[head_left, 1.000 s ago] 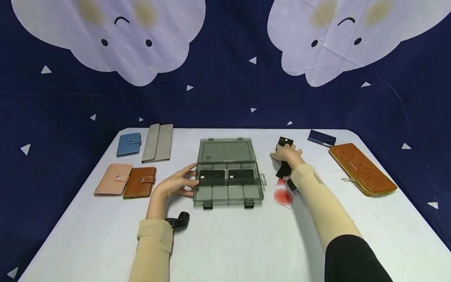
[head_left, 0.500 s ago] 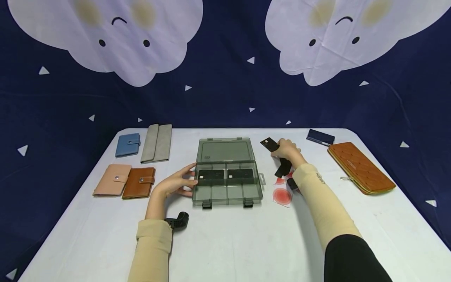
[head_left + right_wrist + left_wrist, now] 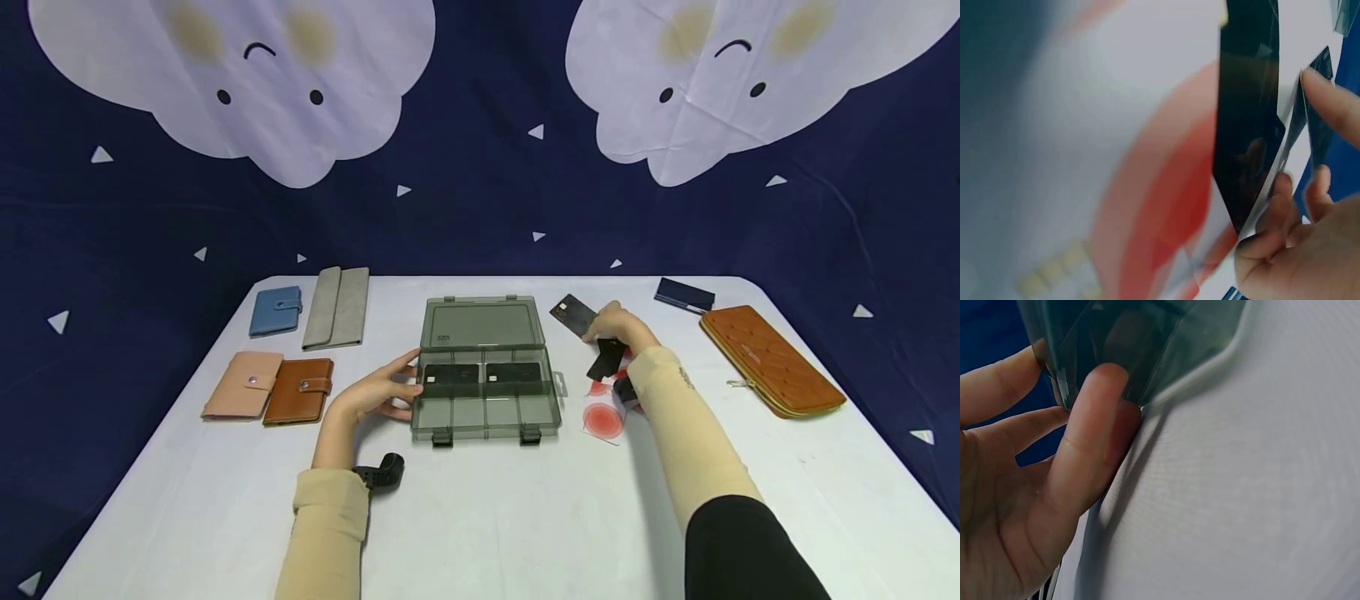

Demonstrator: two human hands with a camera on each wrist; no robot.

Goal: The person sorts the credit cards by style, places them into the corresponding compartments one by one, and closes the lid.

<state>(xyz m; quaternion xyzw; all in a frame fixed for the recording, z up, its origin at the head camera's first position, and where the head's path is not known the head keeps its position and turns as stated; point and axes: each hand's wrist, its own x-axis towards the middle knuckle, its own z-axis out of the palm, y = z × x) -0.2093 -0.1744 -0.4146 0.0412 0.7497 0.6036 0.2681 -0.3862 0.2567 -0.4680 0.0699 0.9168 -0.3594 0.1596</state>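
Observation:
My left hand (image 3: 378,390) touches the left side of an open, grey-green clear plastic compartment box (image 3: 486,415), fingers fairly straight and spread along the wall. In the left wrist view, the thumb (image 3: 1094,419) lies against the box corner. Two black chip cards (image 3: 452,377) lie side by side in its back compartments. To the right of the box, my right hand (image 3: 621,327) pinches a black chip card (image 3: 573,314) by one edge, tilted. Below that hand lie other black cards (image 3: 606,362) and red-and-white cards (image 3: 602,421), partly hidden by the wrist.
At the left are a blue card wallet (image 3: 275,311), a grey folding wallet (image 3: 336,308), a pink wallet (image 3: 242,385) and a brown wallet (image 3: 298,392). On the right lie a dark blue card holder (image 3: 684,295) and a brown zip purse (image 3: 772,360).
My right hand has drawn a black chip card leftward from the pile, so more of it shows. The left hand and the box have stayed in place.

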